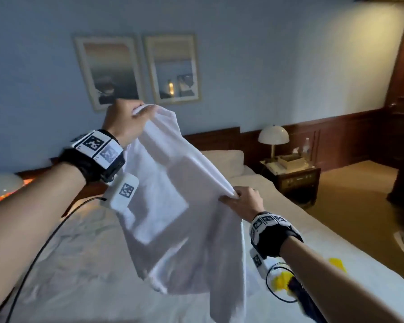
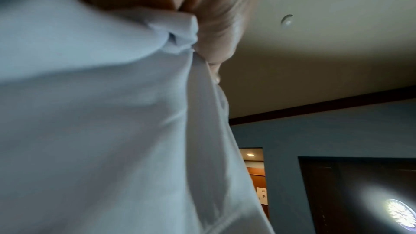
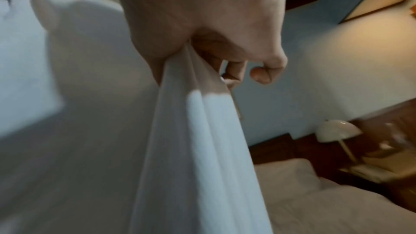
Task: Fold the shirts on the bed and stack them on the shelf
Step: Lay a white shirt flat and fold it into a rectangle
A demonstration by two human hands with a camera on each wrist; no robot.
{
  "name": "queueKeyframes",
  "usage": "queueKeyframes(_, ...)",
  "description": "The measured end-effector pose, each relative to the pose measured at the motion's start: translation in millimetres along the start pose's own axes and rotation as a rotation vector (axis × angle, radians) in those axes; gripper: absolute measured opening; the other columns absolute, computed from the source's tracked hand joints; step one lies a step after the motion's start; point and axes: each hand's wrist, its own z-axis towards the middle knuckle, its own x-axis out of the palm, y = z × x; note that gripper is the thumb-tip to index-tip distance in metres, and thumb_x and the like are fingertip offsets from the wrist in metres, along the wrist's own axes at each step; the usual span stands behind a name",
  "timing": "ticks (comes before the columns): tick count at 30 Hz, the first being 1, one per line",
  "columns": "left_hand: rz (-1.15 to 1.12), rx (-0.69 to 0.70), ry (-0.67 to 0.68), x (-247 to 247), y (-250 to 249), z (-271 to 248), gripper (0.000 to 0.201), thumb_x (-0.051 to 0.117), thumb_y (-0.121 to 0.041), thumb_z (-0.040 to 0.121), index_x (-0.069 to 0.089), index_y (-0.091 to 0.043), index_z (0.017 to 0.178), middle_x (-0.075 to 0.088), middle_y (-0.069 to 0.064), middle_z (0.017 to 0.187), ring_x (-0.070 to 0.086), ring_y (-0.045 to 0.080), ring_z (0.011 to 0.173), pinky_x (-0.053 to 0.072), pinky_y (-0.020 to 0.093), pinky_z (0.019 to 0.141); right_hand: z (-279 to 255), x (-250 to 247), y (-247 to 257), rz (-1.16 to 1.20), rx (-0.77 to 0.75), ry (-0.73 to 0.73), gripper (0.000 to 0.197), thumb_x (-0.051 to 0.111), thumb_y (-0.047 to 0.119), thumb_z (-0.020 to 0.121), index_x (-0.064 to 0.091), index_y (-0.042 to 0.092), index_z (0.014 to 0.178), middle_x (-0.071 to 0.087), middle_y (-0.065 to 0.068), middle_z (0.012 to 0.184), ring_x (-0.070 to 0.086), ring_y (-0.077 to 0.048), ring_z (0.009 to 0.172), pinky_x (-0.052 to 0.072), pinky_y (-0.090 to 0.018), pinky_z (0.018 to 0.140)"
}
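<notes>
From the head view, we hold a white shirt (image 1: pixel 173 194) in the air above the bed (image 1: pixel 79 264), over the middle of the mattress toward its right edge. Our left hand (image 1: pixel 126 122) pinches one corner high up; our right hand (image 1: pixel 243 201) pinches another lower down. We judge this spreads the cloth so it can be laid flat for folding. No shelf appears. Something yellow (image 1: pixel 282 282) lies by the right edge, half hidden under our forearm; we cannot name it.

From the left wrist, blurred fingers (image 2: pixel 216 29) bunch the fabric; the shirt fills most of the frame.

From the right wrist, thumb and fingers (image 3: pixel 268 70) clamp gathered pleats, which hang straight down. A lamp (image 3: pixel 335 131) beyond the bed's head is smeared.
</notes>
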Motion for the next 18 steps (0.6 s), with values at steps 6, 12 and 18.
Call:
queueKeyframes(6,-0.143,-0.231,-0.007,-46,-23,18,0.051,0.060,-0.055,0.063,0.073,-0.011,0.084,0.073,0.008,0.087,0.069,0.026,0.085,0.056,0.038,0.084,7,2,134,0.431,-0.358,-0.299,0.031,0.079,0.032,0.073,0.052,0.021,0.084,0.052,0.006,0.069,0.045,-0.012,0.060,0.039,-0.032,0.065)
queueKeyframes(12,-0.402,-0.255,-0.018,-59,-56,25,0.015,0.060,-0.023,0.085,0.066,-0.009,0.086,0.067,0.018,0.094,0.068,0.031,0.084,0.060,0.045,0.077,-28,20,195,0.829,-0.336,0.336,0.070,0.053,0.080,0.065,0.058,0.023,0.104,0.067,0.001,0.092,0.064,-0.016,0.085,0.050,-0.031,0.071)
queueKeyframes(18,-0.525,-0.205,-0.135,-105,-64,31,0.017,0.051,-0.013,0.096,0.061,-0.013,0.082,0.066,0.017,0.095,0.067,0.027,0.080,0.060,0.038,0.072,-2,43,192,0.217,-0.297,0.162,0.024,0.068,0.039,0.082,0.069,0.016,0.086,0.069,-0.012,0.096,0.064,-0.031,0.094,0.051,-0.032,0.076)
